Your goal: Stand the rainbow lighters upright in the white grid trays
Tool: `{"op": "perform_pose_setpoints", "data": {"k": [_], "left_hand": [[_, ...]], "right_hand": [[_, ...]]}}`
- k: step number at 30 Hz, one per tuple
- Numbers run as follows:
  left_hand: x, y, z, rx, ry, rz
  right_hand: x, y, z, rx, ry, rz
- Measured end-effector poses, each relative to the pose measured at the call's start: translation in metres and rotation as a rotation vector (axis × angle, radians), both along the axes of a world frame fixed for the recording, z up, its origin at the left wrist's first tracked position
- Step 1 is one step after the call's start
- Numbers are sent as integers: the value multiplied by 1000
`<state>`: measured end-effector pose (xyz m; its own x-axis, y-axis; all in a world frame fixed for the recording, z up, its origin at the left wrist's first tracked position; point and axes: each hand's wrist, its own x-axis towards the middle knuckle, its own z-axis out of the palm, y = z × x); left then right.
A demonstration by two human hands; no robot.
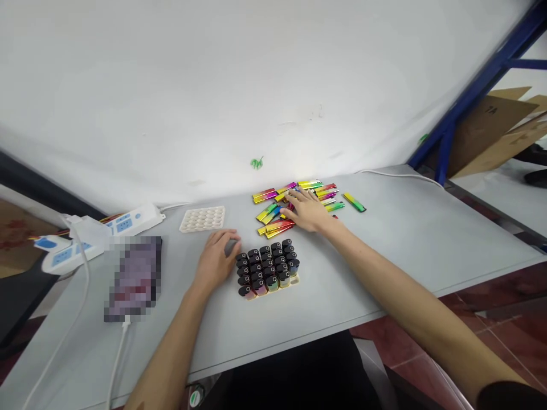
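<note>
My right hand (308, 212) lies spread over the shiny strips (278, 228) near the desk's (384, 233) far edge, probably to cover several at once; I see no grip. My left hand (213, 261) curls loosely beside the black-capped tubes (269, 271), whether holding anything I cannot tell. Their tray (298, 281), nearer the front edge, keeps them upright in rows.

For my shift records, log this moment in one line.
left hand: beside loaded tray | right hand: on shiny strips | other tray: empty
</note>
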<state>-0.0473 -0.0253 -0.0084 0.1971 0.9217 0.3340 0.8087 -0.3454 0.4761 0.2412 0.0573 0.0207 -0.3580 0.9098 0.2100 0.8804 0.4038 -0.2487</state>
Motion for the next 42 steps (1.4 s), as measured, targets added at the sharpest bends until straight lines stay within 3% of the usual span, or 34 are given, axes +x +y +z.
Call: {"op": "perform_pose_setpoints", "data": {"k": [9, 25, 31, 38, 42], "left_hand": [[-2, 2, -1, 5, 11, 3], [-3, 2, -4, 7, 8, 15], [-2, 1, -2, 0, -2, 18], [-2, 1, -3, 13, -1, 9], [-2, 1, -2, 14, 5, 7]], "right_hand": [[11, -17, -5, 188, -8, -64], [28, -28, -9, 129, 39, -188], [29, -25, -12, 174, 66, -206], [46, -17, -12, 239, 129, -390], [61, -9, -16, 127, 117, -444]]}}
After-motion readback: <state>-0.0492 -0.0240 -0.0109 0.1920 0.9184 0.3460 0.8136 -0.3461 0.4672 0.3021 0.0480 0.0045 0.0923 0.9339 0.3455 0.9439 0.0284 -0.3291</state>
